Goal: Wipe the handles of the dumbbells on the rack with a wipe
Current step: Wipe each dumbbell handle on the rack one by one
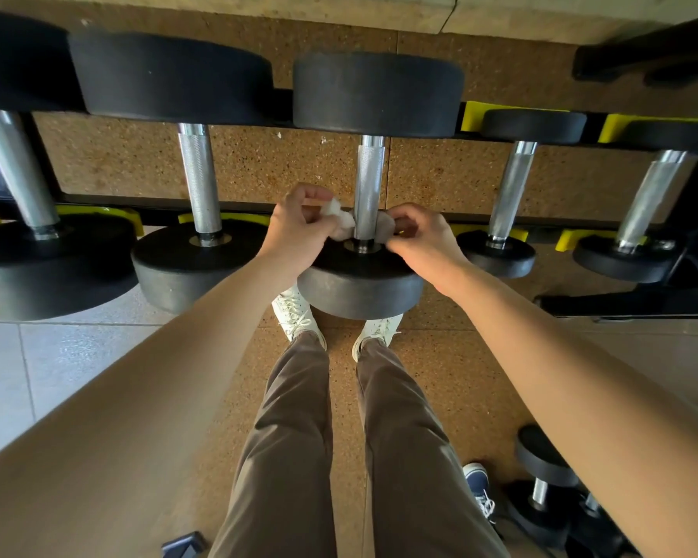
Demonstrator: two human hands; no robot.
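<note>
wipe (341, 219) looped round the near end of the middle handle (368, 187), left hand (299, 227) and right hand (420, 233) each pinching an end, prob to saw it back n forth. near weight disc (359, 289) sits right under both hands, crowding them; neighbour handle (199, 177) further left of left hand.

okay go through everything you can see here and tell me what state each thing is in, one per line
Wipe: crumpled, looped behind the near end of the middle handle, an end pinched in each hand.
Middle handle: on the rack, wipe around its near end.
Left hand: closed on the wipe.
Right hand: closed on the wipe.
Other rack dumbbells: seated in their cradles, untouched.
Floor dumbbell: off the rack, at lower right.
</note>
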